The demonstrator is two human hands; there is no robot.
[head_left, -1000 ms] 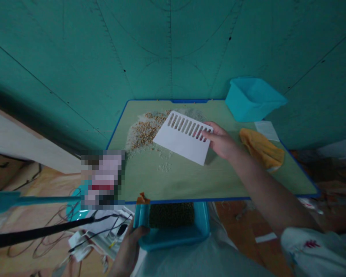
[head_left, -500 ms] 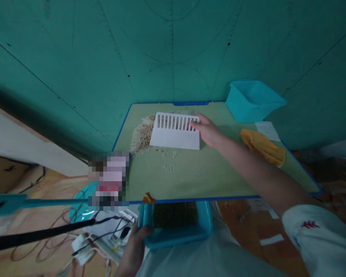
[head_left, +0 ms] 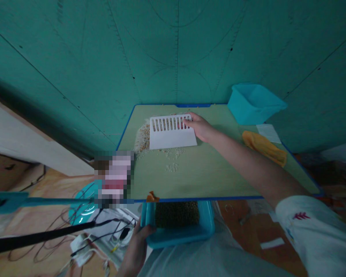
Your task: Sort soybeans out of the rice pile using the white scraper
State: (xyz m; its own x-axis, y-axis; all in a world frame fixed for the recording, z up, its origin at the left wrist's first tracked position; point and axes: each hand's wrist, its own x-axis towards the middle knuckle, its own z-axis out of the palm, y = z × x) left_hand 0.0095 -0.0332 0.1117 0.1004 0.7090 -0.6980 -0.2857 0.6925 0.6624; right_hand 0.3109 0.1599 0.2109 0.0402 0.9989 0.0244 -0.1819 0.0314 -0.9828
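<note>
My right hand (head_left: 201,127) pinches the right end of a white slotted plastic plate (head_left: 172,139), thumb in front by the slots. This plate is tilted over a spread of tan and white grains (head_left: 144,138) on the table's left side, hiding part of it. Whether its lower edge touches the tabletop, I cannot tell. A small patch of white grains (head_left: 172,167) lies nearer the front. My left hand (head_left: 137,242) grips the left wall of a blue plastic tray (head_left: 178,239), held below the table's front edge. Inside it are small dark green grains (head_left: 177,214).
On the blue-edged table (head_left: 219,173), a turquoise bin (head_left: 248,109) stands at the back right, near an orange cloth (head_left: 263,148) and white paper (head_left: 268,133). A pixelated phone-like object (head_left: 117,175) is at the left edge. Cables (head_left: 52,231) lie on the floor.
My right hand has moved the white slotted plate left, over more of the grains. The left hand still grips the tray. The view has shifted slightly.
</note>
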